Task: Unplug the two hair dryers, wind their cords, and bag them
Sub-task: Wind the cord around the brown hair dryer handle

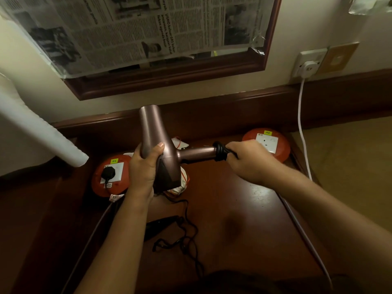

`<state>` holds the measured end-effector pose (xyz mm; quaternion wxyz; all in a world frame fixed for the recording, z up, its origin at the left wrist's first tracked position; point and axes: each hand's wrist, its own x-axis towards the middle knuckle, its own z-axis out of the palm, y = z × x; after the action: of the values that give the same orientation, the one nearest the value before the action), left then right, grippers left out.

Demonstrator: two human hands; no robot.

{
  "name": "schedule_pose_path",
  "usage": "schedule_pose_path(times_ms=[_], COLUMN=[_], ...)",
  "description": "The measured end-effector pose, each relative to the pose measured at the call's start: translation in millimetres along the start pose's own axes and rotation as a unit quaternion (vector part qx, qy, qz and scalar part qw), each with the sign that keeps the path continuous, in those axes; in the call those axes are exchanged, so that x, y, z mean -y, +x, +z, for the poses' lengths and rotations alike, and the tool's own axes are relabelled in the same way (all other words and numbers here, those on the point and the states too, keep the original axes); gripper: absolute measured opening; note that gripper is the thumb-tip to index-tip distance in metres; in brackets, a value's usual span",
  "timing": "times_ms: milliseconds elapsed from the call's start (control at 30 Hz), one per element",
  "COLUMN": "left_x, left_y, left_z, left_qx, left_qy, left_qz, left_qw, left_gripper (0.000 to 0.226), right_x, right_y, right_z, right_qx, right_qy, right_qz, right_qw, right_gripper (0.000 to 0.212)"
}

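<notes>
A rose-coloured hair dryer (156,141) is held above the wooden table (244,209), barrel pointing away, handle pointing right. My left hand (143,166) grips its barrel. Several turns of black cord (219,151) are wound round the handle's end, and my right hand (250,160) pinches the cord there. A second, black hair dryer (161,225) lies on the table below, its loose black cord (186,236) trailing towards me. A black plug (108,173) sits in the left orange socket reel (99,183). A white and orange bag (180,183) lies partly hidden behind the dryer.
A second orange socket reel (282,145) with no plug in its socket stands at the back right. A white cable (301,124) hangs from a wall plug (308,67). A newspaper-covered mirror (148,28) hangs above. A white roll (42,128) leans in from the left.
</notes>
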<state>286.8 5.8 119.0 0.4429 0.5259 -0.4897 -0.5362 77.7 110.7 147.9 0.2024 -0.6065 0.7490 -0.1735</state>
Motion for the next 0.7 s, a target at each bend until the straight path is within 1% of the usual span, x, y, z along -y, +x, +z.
schedule_pose_path(times_ms=[100,167,200,267,367,433,533,600,700], left_x=[2,2,2,1,-1,-4,-7,-8,-12], left_y=[-2,-4,-6,-8,-12,-14,-17,-18,-17], left_z=[0,1,2,3,4,3,1,-2,-7], left_qx=[-0.028,-0.034,-0.037,-0.037,-0.033,-0.029,-0.024,-0.026,-0.005], left_qy=[-0.014,-0.022,-0.027,-0.044,-0.063,-0.071,-0.089,-0.104,-0.125], left_qz=[0.004,0.008,0.006,0.001,-0.012,-0.024,-0.042,-0.062,-0.095], left_qw=[1.000,0.999,0.999,0.998,0.997,0.997,0.995,0.992,0.988], left_gripper=[0.035,0.039,0.038,0.029,0.017,0.015,0.014,0.019,0.037], right_x=[3,6,7,7,5,4,1,-2,-3], right_y=[-13,-21,-24,-28,-34,-38,-40,-39,-37], right_z=[22,39,46,57,65,68,71,74,76], right_qx=[-0.022,-0.031,-0.038,-0.055,-0.046,-0.024,-0.010,0.002,0.026], right_qy=[0.134,0.224,0.262,0.317,0.379,0.412,0.437,0.457,0.472], right_qz=[0.033,0.045,0.049,0.062,0.083,0.087,0.089,0.090,0.079], right_qw=[0.990,0.973,0.963,0.945,0.921,0.907,0.895,0.885,0.878], right_gripper=[0.015,0.020,0.021,0.019,0.016,0.020,0.029,0.036,0.040])
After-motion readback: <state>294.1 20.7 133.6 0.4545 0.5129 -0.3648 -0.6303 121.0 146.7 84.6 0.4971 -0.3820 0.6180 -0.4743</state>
